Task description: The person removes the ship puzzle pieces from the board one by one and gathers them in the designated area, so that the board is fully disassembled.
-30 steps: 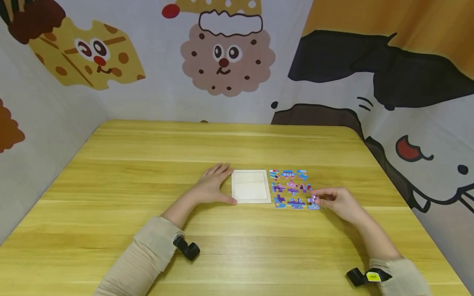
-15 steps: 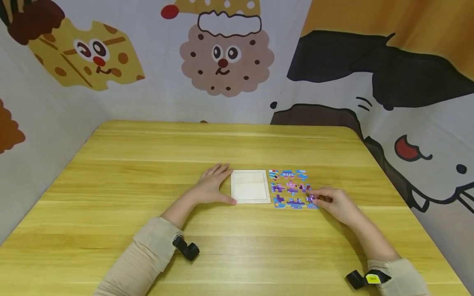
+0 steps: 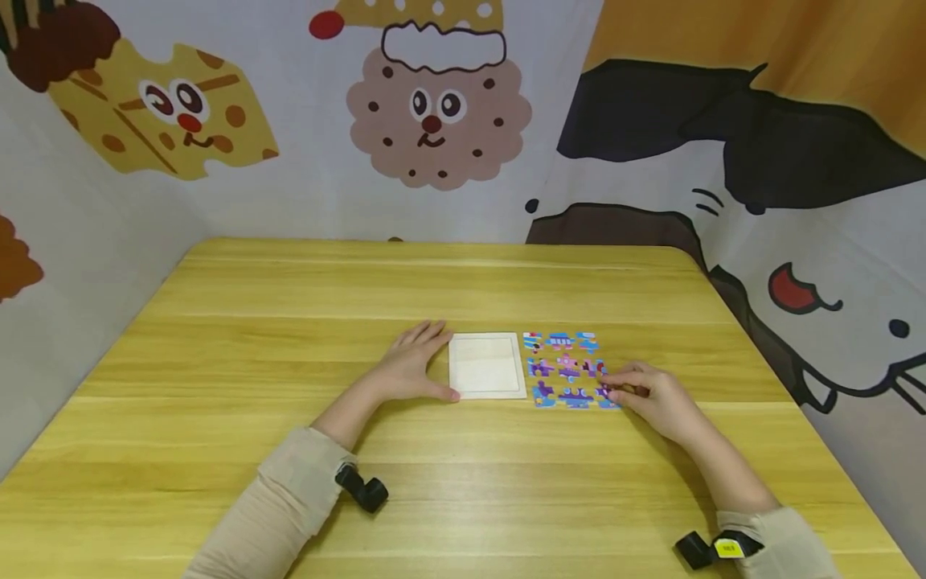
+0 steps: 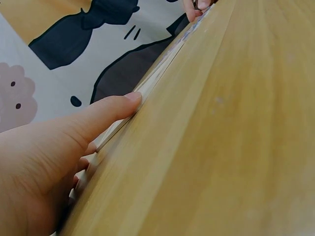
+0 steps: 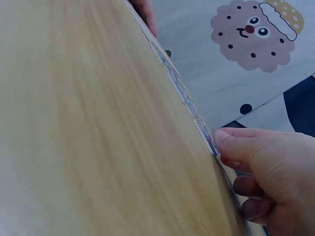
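A corner puzzle piece [image 3: 608,394] is pinched by the right hand [image 3: 654,396]; beside the tray [image 3: 486,366], the left hand [image 3: 405,366] is laid flat, fingers spread.

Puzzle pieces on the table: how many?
9, in a three-by-three grid of puzzle pieces right of the white tray; the right hand pinches the near-right piece. None seem hidden.

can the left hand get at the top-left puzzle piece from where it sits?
Probably yes. The left hand rests against the white tray; the top-left puzzle piece lies just past it, with only that flat tray between.
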`<state>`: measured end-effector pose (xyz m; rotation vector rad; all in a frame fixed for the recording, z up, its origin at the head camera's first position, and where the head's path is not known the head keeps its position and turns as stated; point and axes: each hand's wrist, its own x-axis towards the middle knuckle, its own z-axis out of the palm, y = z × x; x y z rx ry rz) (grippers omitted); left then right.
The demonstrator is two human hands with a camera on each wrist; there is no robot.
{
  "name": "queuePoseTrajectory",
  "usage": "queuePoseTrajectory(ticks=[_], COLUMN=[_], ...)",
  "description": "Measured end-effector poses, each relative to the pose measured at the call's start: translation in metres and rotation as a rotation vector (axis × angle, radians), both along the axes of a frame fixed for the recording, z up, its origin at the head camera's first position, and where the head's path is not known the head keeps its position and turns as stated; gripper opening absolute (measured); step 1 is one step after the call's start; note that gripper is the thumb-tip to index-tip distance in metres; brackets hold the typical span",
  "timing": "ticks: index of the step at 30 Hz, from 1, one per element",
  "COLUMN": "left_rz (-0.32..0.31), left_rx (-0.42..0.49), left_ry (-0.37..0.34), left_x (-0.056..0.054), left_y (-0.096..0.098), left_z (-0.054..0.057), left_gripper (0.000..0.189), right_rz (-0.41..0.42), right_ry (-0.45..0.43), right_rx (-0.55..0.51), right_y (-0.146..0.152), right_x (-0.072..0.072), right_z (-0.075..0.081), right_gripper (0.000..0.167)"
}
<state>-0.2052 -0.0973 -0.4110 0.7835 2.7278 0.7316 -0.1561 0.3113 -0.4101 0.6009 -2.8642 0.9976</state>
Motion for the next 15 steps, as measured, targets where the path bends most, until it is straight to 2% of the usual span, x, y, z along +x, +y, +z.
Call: queuePoseTrajectory(ticks=[4,8,15], left_rz=[-0.002,-0.003,-0.011], left_rx=[0.004,-0.001,0.003], left_ry=[-0.003,-0.005,-0.038], left_x=[0.0,-0.002,-0.003], left_y=[0.0,0.001,0.0], left_z=[0.0,-0.001,0.0], left_gripper=[0.111,0.11,0.111], right_rz=[-0.009,-0.055,-0.141], right_ry=[0.053,0.121,0.12], right_rx=[-0.049,-0.099,-0.078], right_y=[0.003,0.007,0.016], right_x=[0.0,0.0,0.002], right_z=[0.0,0.003,0.009], right_gripper=[0.02,0.017,0.019])
